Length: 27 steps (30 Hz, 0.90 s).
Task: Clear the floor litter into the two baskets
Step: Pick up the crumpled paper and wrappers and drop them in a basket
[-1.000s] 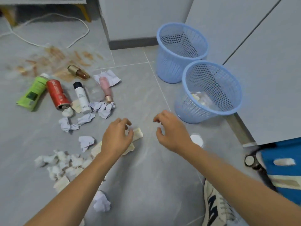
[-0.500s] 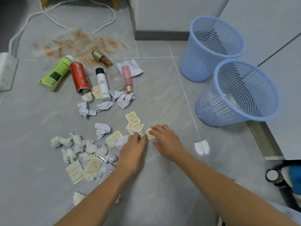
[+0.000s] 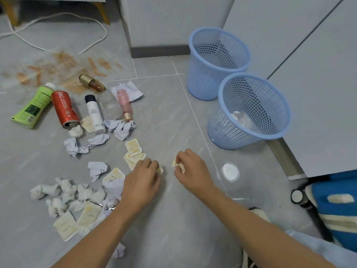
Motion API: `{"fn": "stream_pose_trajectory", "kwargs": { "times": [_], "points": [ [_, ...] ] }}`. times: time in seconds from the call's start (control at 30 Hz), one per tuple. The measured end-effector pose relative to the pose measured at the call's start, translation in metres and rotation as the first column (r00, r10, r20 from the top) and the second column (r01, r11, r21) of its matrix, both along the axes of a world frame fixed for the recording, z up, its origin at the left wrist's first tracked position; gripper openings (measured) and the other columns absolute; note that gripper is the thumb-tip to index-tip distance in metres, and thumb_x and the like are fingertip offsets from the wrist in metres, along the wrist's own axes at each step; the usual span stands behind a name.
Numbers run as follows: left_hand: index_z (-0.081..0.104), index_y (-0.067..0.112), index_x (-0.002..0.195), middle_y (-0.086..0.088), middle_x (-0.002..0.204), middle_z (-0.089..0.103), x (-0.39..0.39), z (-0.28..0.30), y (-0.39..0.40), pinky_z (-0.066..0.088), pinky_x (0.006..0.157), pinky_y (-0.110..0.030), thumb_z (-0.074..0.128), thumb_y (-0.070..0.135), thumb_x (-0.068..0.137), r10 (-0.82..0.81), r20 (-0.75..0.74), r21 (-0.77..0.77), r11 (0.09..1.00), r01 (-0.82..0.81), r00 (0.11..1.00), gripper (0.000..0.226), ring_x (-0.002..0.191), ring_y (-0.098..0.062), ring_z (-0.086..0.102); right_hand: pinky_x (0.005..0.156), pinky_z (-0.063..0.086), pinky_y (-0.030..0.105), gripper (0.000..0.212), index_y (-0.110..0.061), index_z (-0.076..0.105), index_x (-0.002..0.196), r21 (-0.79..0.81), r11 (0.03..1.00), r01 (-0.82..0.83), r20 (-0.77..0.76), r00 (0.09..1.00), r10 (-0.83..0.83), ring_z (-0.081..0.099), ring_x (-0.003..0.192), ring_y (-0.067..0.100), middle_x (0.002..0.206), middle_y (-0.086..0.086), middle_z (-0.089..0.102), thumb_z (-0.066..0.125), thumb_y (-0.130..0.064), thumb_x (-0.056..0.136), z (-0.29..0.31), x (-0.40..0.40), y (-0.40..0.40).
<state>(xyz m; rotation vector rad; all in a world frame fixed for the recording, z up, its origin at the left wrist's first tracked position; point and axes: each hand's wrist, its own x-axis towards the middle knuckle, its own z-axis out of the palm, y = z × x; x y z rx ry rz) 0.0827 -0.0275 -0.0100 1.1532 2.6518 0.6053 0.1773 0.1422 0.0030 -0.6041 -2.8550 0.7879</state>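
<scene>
Two blue mesh baskets stand at the right: the near basket [image 3: 228, 130] holds some white paper, the far basket [image 3: 201, 80] looks empty. Litter lies on the grey floor: cream sachets [image 3: 133, 147], crumpled paper balls [image 3: 58, 192], a green tube [image 3: 32, 107], a red can [image 3: 64, 109], a white bottle [image 3: 94, 114], a pink bottle [image 3: 124, 104] and a gold bottle [image 3: 91, 83]. My left hand [image 3: 142, 182] pinches a small cream sachet at its fingertips. My right hand [image 3: 191, 169] is closed on a crumpled cream sachet [image 3: 178, 165] just above the floor.
A white round lid [image 3: 230, 171] lies right of my right hand. Grey cabinets rise behind the baskets. A white cable [image 3: 58, 16] loops at the back, beyond an orange stain [image 3: 58, 68]. A blue bag [image 3: 336, 206] and a shoe sit at the lower right.
My hands, together on one sachet half a second ago, have drawn apart, each now holding a cream sachet. The view has shifted slightly.
</scene>
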Motion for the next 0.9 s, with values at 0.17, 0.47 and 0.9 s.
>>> {"fn": "stream_pose_trajectory", "kwargs": {
  "times": [0.17,0.47,0.9],
  "points": [
    [0.059,0.022,0.096,0.007,0.092,0.052,-0.018,0.085,0.078,0.048,0.054,-0.038,0.062,0.025,0.085,-0.005,-0.061,0.239,0.971,0.020,0.998,0.011,0.091,-0.019,0.053,0.067,0.042,0.030,0.015,-0.015,0.054,0.085,0.100,0.991,0.094,-0.291,0.955,-0.061,0.050,0.073,0.017,0.085,-0.003,0.051,0.065,-0.010,0.076,0.104,-0.006,0.048],
    [0.071,0.015,0.105,-0.003,0.107,0.063,-0.022,0.163,0.249,0.051,0.077,-0.040,0.064,0.024,0.088,-0.165,-0.030,0.359,0.919,0.165,0.986,0.020,0.102,-0.026,0.061,0.080,0.053,0.042,0.013,-0.020,0.065,0.091,0.183,0.872,0.454,-0.220,0.884,-0.414,0.060,0.081,0.022,0.090,0.001,0.060,0.070,-0.018,0.079,0.157,0.016,0.196],
    [0.064,0.022,0.113,0.005,0.105,0.058,-0.010,0.052,0.029,0.053,0.072,-0.040,0.059,0.022,0.089,0.182,0.151,0.213,0.954,-0.212,0.972,0.025,0.105,-0.019,0.055,0.076,0.050,0.040,0.017,-0.019,0.063,0.100,0.111,0.994,-0.024,-0.181,0.982,0.044,0.056,0.089,0.020,0.098,-0.002,0.057,0.064,-0.013,0.083,0.076,-0.061,0.030]
  ]
}}
